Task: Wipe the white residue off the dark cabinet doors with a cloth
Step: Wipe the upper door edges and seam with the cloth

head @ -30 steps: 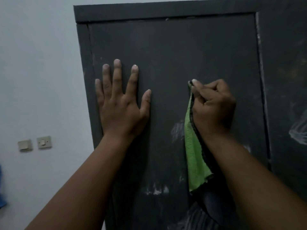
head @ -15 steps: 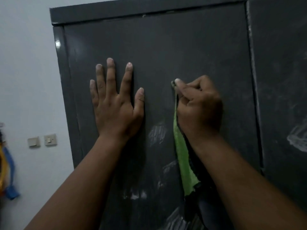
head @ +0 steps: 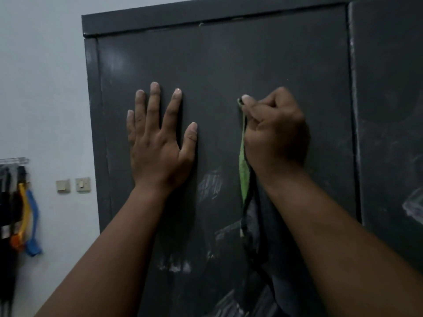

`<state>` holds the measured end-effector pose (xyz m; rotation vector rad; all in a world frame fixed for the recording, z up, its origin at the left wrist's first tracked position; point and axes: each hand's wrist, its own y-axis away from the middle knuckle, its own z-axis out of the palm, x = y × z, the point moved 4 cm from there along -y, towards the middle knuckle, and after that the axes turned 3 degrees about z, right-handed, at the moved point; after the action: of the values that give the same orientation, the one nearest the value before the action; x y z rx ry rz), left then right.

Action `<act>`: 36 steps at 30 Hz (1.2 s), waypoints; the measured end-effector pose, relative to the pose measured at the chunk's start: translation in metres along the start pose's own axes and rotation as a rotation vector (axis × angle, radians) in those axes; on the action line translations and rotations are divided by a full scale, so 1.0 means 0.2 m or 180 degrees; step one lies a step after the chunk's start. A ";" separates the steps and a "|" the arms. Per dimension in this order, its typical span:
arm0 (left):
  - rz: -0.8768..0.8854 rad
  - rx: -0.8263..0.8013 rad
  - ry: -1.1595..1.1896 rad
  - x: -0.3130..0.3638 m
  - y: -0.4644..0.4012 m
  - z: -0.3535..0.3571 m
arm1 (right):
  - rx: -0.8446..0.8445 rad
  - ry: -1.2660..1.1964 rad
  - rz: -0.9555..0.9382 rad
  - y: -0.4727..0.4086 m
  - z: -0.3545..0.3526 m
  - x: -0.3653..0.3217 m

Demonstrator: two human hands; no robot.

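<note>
A dark grey cabinet door (head: 229,65) fills the view. My left hand (head: 158,143) lies flat on it with fingers spread. To its right my right hand (head: 274,131) grips a green cloth (head: 244,175) in a fist against the door; the cloth hangs down beside my wrist, its lower part dark. White residue (head: 210,184) smears the door between my hands, and more white streaks (head: 176,266) lie lower down. The neighbouring door (head: 389,88) on the right carries a white smear (head: 412,207) too.
A pale wall (head: 45,88) lies left of the cabinet, with two wall switches (head: 73,185). Blue and orange items (head: 29,220) hang from a rack at the far left edge.
The view has swung left and my right hand with the cloth has slid slightly left on the door. My left hand stays flat on the door.
</note>
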<state>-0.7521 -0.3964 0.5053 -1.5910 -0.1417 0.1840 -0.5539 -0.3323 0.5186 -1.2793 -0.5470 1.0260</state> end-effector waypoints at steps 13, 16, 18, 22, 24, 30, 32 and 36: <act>-0.0131 -0.0209 0.0063 0.02 0.01 -0.01 | -0.0124 0.0099 0.0053 0.15 -0.17 0.18; -0.0240 -0.0228 0.0091 0.05 0.01 0.00 | -0.0103 0.0123 0.0232 0.08 -0.09 0.11; -0.0276 -0.0259 0.0101 0.07 0.01 0.00 | -0.0314 0.0138 0.0057 0.15 -0.07 0.03; -0.0241 -0.0338 0.0127 0.09 0.03 0.00 | -0.0724 0.0055 -0.0634 0.37 -0.14 0.04; -0.0166 -0.0375 0.0168 0.09 0.04 -0.01 | -0.0621 0.0031 -0.0496 0.38 -0.19 0.15; -0.0091 -0.0457 0.0299 0.13 0.06 -0.01 | 0.0084 0.0058 0.0249 0.14 -0.24 0.31; -0.0120 -0.0479 0.0381 0.17 0.05 -0.01 | 0.0095 0.0089 0.0320 0.12 -0.21 0.28; 0.0010 -0.0503 0.0378 0.29 0.02 0.01 | -0.0363 0.0169 -0.0148 0.28 -0.24 0.23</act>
<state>-0.6964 -0.3824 0.4988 -1.7549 -0.0626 0.0820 -0.5098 -0.3189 0.4451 -1.3842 -0.5988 0.9307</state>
